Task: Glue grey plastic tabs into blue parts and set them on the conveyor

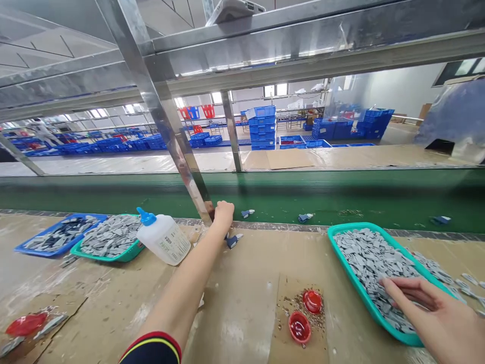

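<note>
A person's right hand (432, 316) rests on grey pieces (371, 263) in a teal tray (359, 298), its fingers (401, 289) slightly apart. The left hand (223, 215), fingers (226, 208) curled together, sits at the far edge of the table (242, 303), just beside a small blue-grey part (232, 241); whether it grips anything cannot be told. A white bottle (163, 237) and red dishes (312, 302) stand nearby, below a green conveyor belt (341, 197).
</note>
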### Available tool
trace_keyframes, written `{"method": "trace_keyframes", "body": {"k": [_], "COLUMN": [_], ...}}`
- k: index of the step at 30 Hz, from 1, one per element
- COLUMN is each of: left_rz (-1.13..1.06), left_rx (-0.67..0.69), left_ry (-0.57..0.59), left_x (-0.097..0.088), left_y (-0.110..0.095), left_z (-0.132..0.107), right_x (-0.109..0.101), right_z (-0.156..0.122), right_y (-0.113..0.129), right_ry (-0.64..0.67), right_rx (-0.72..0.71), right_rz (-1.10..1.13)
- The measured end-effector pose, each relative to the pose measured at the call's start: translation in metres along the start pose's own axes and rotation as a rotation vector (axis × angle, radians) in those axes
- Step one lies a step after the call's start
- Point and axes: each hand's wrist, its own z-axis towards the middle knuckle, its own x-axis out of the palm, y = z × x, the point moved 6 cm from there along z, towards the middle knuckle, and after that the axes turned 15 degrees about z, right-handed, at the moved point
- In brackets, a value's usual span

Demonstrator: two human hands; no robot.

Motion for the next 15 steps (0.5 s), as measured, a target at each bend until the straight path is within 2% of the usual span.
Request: {"method": "trace_keyframes", "body": {"k": [3, 6, 8, 11, 15], "left_rz": [0.019, 0.012, -0.008, -0.052, -0.11], "left_rx": [0.028, 0.052, 0.067, 0.122, 0.221], "left_ry": [0.03, 0.051, 0.024, -0.103, -0.365], "left_x": [0.002, -0.004, -0.013, -0.034, -0.059], "left_y": [-0.002, -0.006, -0.01, -0.019, -0.029], "left_z": [0.001, 0.005, 0.006, -0.002, -0.022], "right_x": [0.01, 0.021, 0.026, 0.029, 0.032], "right_z": [-0.006, -0.012, -0.017, -0.021, -0.023], "right_y": [0.011, 0.03, 0.042, 0.047, 0.04], "right_ry": [0.05, 0.119, 0.164, 0.2, 0.206], "right_rx": [0.17, 0.188, 0.164, 0.156, 0.175], "right_rz": [0.24, 0.413, 0.482, 0.51, 0.488]}}
